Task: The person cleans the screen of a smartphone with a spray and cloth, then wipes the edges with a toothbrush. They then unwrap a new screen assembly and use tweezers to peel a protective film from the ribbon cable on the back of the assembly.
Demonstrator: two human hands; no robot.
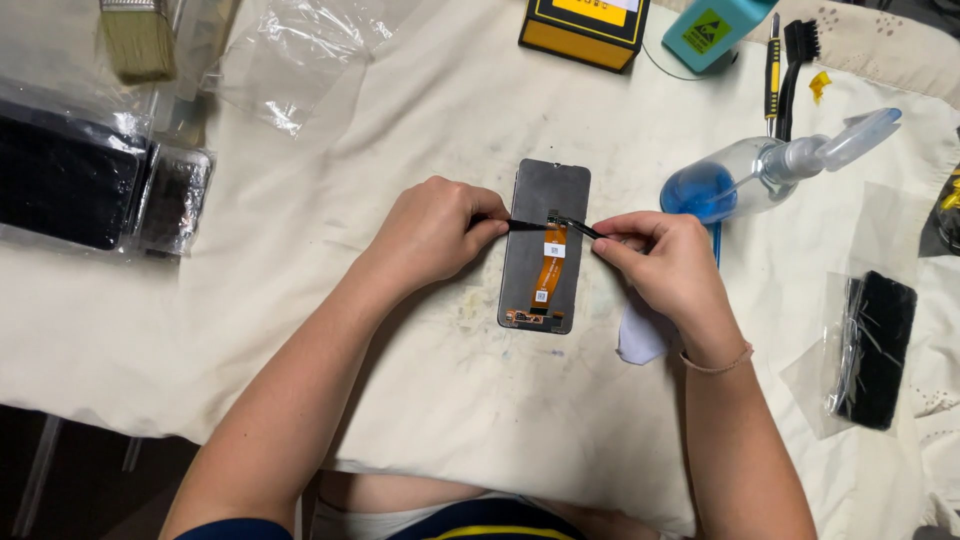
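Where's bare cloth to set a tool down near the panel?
Bare cloth lies below the phone screen panel, between both forearms, and left of the left hand up to the bagged parts. Crowded: right side, with spray bottle, right hand and bagged screen.

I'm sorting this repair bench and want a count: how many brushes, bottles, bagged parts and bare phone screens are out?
Brushes: 2, paintbrush, black brush
Bottles: 2, clear bottle, teal bottle
Bagged parts: 3
Bare screens: 1
Total: 8
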